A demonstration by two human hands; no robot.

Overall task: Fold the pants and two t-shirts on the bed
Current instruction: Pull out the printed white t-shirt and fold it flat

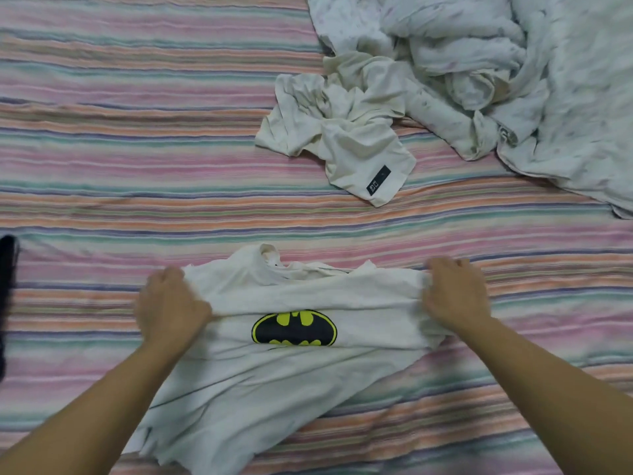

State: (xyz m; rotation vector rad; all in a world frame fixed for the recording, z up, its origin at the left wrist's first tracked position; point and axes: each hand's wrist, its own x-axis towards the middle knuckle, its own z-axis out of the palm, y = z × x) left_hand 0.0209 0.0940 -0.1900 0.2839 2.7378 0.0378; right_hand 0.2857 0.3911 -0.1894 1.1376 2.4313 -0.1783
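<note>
A white t-shirt (274,371) with a black and yellow bat emblem lies in front of me on the striped bed. My left hand (169,308) grips its left side with curled fingers. My right hand (455,296) grips its right side, bunching the cloth. The fabric is pulled taut between both hands just above the emblem. A second, cream-white garment (342,132) with a small black label lies crumpled farther back, right of centre. A dark piece of cloth (7,286) shows at the left edge; what it is I cannot tell.
The bed sheet (137,149) has pink, orange and green stripes and stretches bare across the left and middle. A rumpled white blanket (531,80) is heaped at the back right.
</note>
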